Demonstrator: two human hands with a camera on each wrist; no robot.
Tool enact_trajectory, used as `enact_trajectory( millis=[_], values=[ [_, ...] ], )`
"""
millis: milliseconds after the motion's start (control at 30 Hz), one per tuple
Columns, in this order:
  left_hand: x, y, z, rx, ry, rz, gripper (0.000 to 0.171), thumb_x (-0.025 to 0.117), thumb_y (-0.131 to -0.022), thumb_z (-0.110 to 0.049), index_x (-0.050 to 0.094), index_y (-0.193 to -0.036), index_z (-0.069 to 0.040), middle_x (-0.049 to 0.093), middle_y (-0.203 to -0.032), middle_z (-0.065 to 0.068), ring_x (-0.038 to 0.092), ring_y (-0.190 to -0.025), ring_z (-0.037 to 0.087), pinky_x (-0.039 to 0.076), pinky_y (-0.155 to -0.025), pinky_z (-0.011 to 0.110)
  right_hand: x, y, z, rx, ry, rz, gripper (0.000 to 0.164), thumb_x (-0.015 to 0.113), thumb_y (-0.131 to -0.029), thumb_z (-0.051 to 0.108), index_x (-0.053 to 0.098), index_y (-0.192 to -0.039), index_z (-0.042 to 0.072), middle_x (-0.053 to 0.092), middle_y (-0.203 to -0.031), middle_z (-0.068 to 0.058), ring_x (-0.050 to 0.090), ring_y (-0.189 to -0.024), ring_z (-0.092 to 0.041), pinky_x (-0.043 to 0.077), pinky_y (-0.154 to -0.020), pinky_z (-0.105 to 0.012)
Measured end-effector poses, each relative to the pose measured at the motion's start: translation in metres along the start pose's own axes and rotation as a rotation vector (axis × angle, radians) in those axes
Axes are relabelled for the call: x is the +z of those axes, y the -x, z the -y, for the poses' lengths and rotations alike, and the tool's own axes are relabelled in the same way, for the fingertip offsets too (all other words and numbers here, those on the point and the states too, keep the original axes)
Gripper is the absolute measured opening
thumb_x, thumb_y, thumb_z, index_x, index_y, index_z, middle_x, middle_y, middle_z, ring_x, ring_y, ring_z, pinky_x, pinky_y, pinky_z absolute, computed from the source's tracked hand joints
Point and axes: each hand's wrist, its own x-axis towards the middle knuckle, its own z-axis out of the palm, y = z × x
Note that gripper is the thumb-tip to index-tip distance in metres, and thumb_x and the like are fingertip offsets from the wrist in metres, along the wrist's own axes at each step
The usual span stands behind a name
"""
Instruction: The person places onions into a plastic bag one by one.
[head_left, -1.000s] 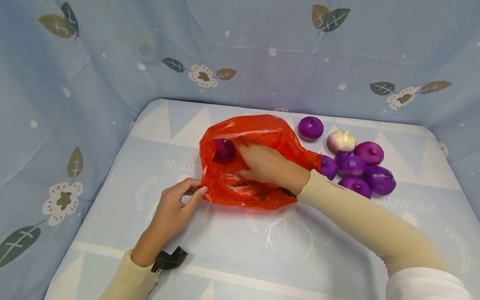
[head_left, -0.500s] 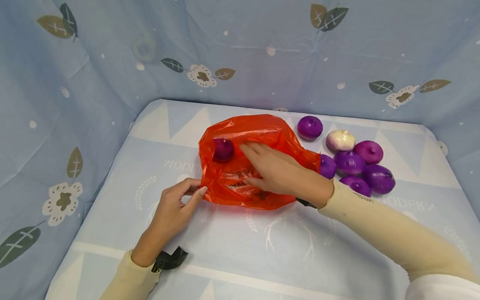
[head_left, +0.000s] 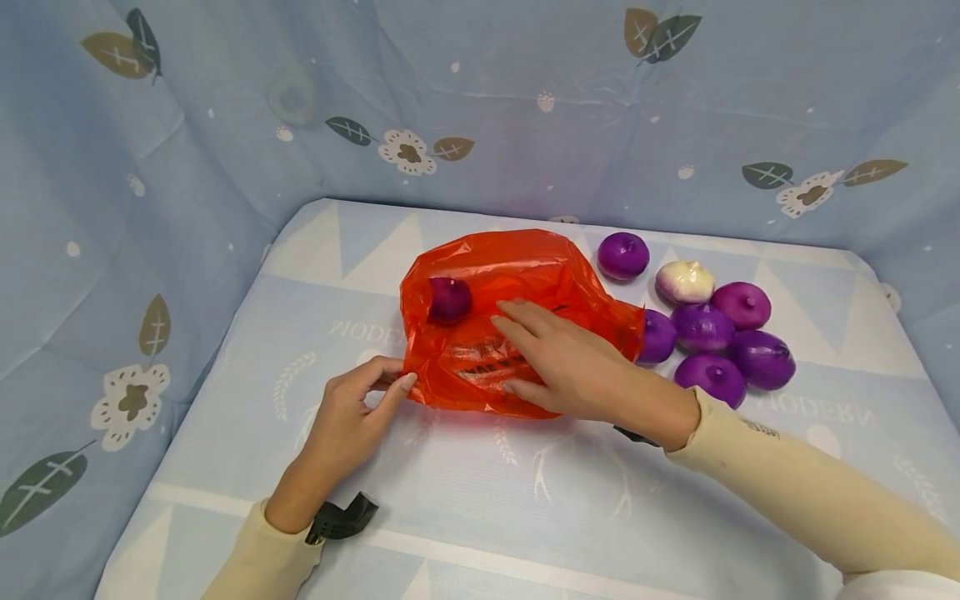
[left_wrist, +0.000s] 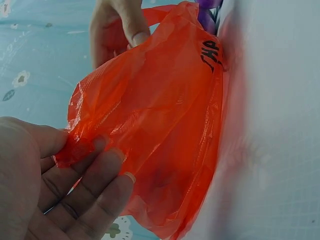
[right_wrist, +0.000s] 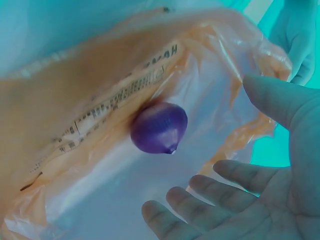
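Observation:
A red plastic bag (head_left: 495, 250) lies on its side on the table, its mouth spread wide. Inside, toward the left, sits one purple onion (head_left: 450, 301), seen also in the right wrist view as a round onion (right_wrist: 160, 128) with a pale tip. My left hand (head_left: 352, 421) pinches the bag's near left rim between thumb and fingers; the left wrist view shows the thumb and fingers (left_wrist: 100, 195) at the film. Over the bag's mouth, my right hand (head_left: 570, 362) has its fingers spread and holds nothing. The palm faces the onion in the right wrist view.
Right of the bag lies a cluster of several purple onions (head_left: 702, 326), with one white-and-purple onion (head_left: 686, 282) behind them. A separate purple onion (head_left: 623, 256) stands near the table's back edge. A blue patterned curtain (head_left: 540, 117) hangs behind the table (head_left: 465, 508).
My right hand has drawn back out of the bag, to the right and toward me. The onion stays inside at the left, and my left hand keeps its pinch on the rim.

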Motion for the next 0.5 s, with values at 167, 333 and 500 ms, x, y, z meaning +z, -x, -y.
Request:
enact_trajectory(
  millis=[167,333,500],
  values=[
    [0.0,0.0,0.0,0.005,-0.005,-0.001,0.021,0.078,-0.091,0.004,0.072,-0.109,-0.006,0.074,-0.096,-0.006,0.071,-0.084,0.013,0.056,-0.083,0.016,0.004,0.01,0.002,-0.01,-0.01,-0.027,0.081,0.076,-0.096,0.043,0.041,-0.159,0.005,0.036,-0.165,-0.016,0.034,-0.152,-0.034,0.037,-0.118,-0.05],
    [0.0,0.0,0.0,-0.002,-0.011,0.003,0.021,0.078,-0.091,0.003,0.072,-0.109,-0.006,0.074,-0.096,-0.005,0.071,-0.084,0.013,0.056,-0.083,0.016,0.006,0.019,0.003,-0.014,-0.017,-0.043,0.08,0.077,-0.095,0.042,0.043,-0.158,0.006,0.037,-0.164,-0.015,0.034,-0.152,-0.033,0.037,-0.119,-0.049],
    [0.001,0.0,0.0,-0.01,-0.008,0.007,0.02,0.077,-0.092,0.003,0.072,-0.109,-0.006,0.074,-0.096,-0.006,0.071,-0.084,0.013,0.056,-0.083,0.016,0.004,0.025,0.003,0.012,-0.029,-0.042,0.079,0.077,-0.095,0.043,0.043,-0.158,0.008,0.036,-0.166,-0.013,0.033,-0.153,-0.032,0.039,-0.117,-0.05]
  ],
)
